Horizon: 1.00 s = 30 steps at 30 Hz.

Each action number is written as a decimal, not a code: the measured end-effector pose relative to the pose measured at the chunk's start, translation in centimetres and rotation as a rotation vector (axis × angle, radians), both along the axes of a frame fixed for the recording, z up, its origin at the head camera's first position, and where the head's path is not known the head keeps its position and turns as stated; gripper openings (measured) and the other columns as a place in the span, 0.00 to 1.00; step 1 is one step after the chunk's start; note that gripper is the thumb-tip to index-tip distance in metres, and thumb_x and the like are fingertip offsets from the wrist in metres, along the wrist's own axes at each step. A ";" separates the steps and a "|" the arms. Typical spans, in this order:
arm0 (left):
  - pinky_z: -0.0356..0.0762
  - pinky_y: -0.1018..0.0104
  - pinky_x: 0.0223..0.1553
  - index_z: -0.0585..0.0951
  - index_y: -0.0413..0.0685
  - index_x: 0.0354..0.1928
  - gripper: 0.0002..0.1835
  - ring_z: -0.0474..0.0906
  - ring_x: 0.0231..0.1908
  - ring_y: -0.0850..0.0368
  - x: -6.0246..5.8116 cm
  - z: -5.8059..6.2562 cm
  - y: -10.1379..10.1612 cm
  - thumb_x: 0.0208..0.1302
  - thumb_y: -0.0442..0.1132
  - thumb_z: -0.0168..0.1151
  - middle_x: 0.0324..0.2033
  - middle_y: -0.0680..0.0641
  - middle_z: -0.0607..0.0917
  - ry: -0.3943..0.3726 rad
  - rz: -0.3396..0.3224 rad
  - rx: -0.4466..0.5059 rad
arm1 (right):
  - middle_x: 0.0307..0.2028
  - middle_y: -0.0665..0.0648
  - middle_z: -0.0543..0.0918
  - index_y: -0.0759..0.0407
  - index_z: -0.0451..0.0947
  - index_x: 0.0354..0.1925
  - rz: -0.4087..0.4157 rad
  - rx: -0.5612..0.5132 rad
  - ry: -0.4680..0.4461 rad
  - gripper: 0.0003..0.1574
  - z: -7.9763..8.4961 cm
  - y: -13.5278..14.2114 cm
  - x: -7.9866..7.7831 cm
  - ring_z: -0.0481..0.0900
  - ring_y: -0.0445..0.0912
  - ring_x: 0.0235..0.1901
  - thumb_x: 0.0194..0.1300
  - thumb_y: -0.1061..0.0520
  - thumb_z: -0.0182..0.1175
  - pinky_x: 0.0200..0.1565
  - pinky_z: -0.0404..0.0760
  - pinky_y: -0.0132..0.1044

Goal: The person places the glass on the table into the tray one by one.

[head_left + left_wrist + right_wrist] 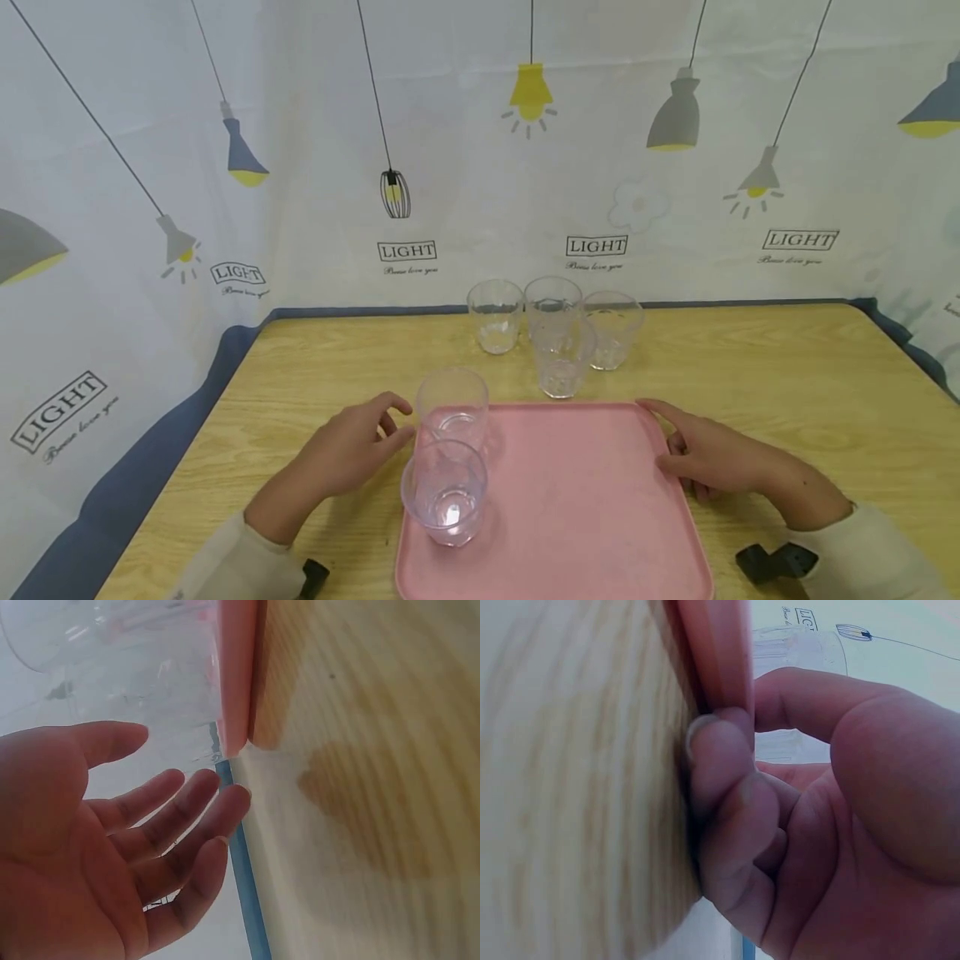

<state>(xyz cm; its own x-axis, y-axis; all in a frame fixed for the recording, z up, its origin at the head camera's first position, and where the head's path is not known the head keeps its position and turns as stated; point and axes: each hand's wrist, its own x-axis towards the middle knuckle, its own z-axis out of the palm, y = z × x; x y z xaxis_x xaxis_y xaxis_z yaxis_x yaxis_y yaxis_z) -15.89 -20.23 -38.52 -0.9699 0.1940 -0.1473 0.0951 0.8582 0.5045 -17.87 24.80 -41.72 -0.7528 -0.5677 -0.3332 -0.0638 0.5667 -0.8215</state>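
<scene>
A pink tray (577, 500) lies on the wooden table, two clear plastic cups on its left side. The nearer cup (446, 492) looks faintly purple; the other cup (452, 396) stands just behind it by the tray's far left corner. My left hand (351, 446) hovers beside these cups, fingers loosely bent and apart, holding nothing in the left wrist view. At the tray's right edge, my right hand (716, 458) grips the rim, thumb over the top. In the right wrist view its curled fingers (724, 761) press against the tray's side, some tips hidden under it.
Several clear cups (497, 317) stand close together beyond the tray's far edge, one cup (562, 358) nearest to it. A white curtain (465, 125) printed with lamps hangs behind the table (787, 367), a dark blue band along its bottom.
</scene>
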 end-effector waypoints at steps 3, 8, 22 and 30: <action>0.74 0.66 0.27 0.76 0.56 0.59 0.18 0.76 0.26 0.59 -0.8 -0.4 0.3 0.71 0.49 0.60 0.37 0.51 0.85 -0.027 -0.008 -0.028 | 0.24 0.56 0.79 0.61 0.35 0.79 -0.004 -0.006 -0.011 0.51 -0.1 0.1 0.0 0.74 0.44 0.14 0.72 0.61 0.55 0.17 0.78 0.39; 0.75 0.65 0.32 0.75 0.56 0.59 0.16 0.76 0.30 0.57 -2.3 -0.8 0.8 0.72 0.46 0.58 0.38 0.50 0.84 -0.049 -0.033 -0.034 | 0.24 0.56 0.78 0.60 0.35 0.79 -0.011 -0.010 -0.022 0.51 -0.2 0.2 0.0 0.74 0.44 0.14 0.72 0.61 0.55 0.16 0.77 0.38; 0.79 0.48 0.57 0.79 0.51 0.54 0.14 0.81 0.53 0.49 -5.2 -1.5 1.8 0.74 0.47 0.55 0.51 0.45 0.85 -0.017 -0.101 -0.002 | 0.25 0.57 0.79 0.60 0.35 0.79 -0.016 0.007 -0.022 0.51 0.0 0.1 -0.1 0.74 0.44 0.14 0.72 0.61 0.55 0.17 0.78 0.38; 0.77 0.47 0.59 0.84 0.53 0.44 0.07 0.81 0.52 0.51 -5.4 -1.6 1.6 0.70 0.43 0.60 0.44 0.50 0.87 0.022 -0.224 0.005 | 0.24 0.57 0.79 0.59 0.35 0.79 -0.023 -0.005 -0.033 0.51 0.0 0.0 0.1 0.74 0.44 0.14 0.72 0.61 0.55 0.17 0.78 0.39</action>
